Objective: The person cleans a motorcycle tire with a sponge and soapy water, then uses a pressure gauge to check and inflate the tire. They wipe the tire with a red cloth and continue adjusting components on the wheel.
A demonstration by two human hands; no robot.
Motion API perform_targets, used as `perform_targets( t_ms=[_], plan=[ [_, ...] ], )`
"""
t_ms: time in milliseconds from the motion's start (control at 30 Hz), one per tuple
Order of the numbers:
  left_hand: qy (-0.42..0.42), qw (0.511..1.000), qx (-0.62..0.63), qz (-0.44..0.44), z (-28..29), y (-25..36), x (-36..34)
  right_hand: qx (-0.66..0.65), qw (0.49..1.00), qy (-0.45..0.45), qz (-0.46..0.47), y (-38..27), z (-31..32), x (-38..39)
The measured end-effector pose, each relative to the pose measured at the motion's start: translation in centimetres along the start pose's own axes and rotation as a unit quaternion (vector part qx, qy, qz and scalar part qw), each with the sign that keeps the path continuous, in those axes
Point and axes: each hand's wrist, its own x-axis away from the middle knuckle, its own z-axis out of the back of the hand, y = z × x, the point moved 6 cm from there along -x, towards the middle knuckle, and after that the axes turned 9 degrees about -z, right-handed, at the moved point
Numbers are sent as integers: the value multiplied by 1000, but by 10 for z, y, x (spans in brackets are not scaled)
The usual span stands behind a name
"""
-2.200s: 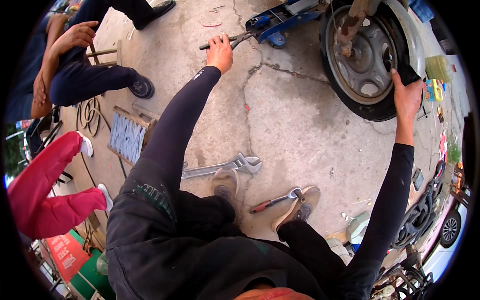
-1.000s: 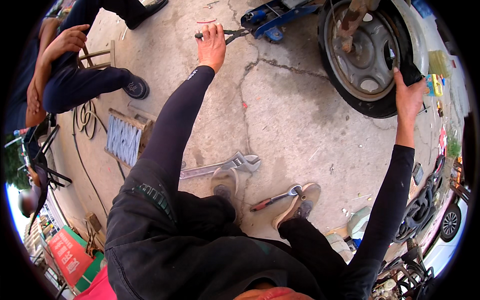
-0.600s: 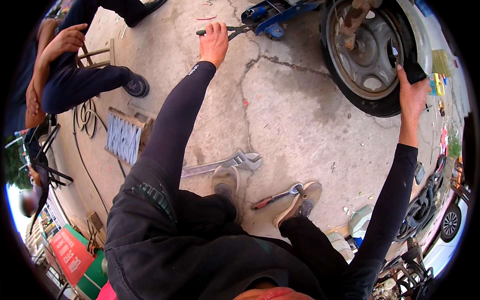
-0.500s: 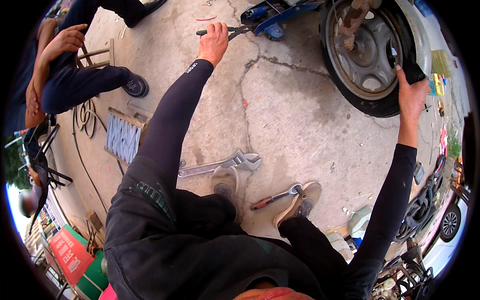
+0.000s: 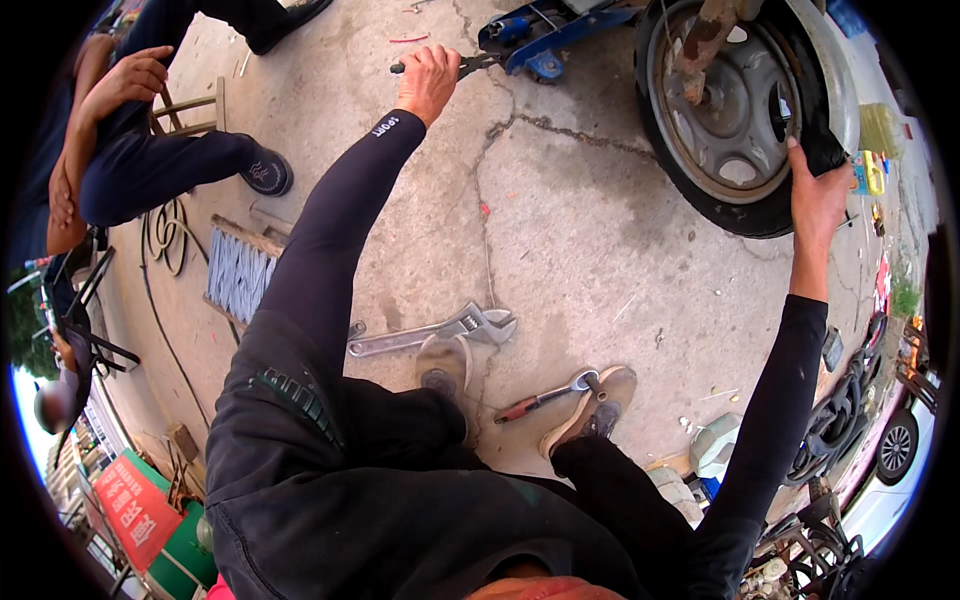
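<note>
At the far middle, my left hand (image 5: 429, 82) is closed round a dark, bar-like handle (image 5: 478, 64). Its far end meets the blue metal jack (image 5: 545, 66); whether the two are joined, I cannot tell. My right hand (image 5: 819, 196) grips the near right edge of a black tyre (image 5: 757, 217), thumb up by the grey wheel rim (image 5: 738, 192). Loose-looking black material (image 5: 824, 146) bulges beside that thumb; its kind is unclear. On the ground by my left shoe lies a large adjustable wrench (image 5: 440, 332). A red-handled ratchet wrench (image 5: 540, 397) with a socket rests against my right shoe.
A person with crossed arms (image 5: 120, 90) sits at the far left near a low wooden stool (image 5: 190, 115). A small stool with a woven seat (image 5: 238, 270) stands beside my left arm. Hoses and cables (image 5: 840, 420) lie at the right, near a white car (image 5: 900, 490).
The view has shifted slightly. My left hand still grips the dark handle and my right hand stays on the tyre. Little else differs.
</note>
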Motion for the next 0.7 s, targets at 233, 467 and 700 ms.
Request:
perform_targets(
  t_ms=[233,467,700],
  plan=[
    [5,997,83,-11,3,7,8,17,999,-17,-21,2,0,4],
    [-81,965,246,49,-4,6,12,-28,999,-17,-23,-4,2,12],
    [-111,890,429,107,-12,11,15,-90,996,-3,-15,12,-4,20]
  ],
)
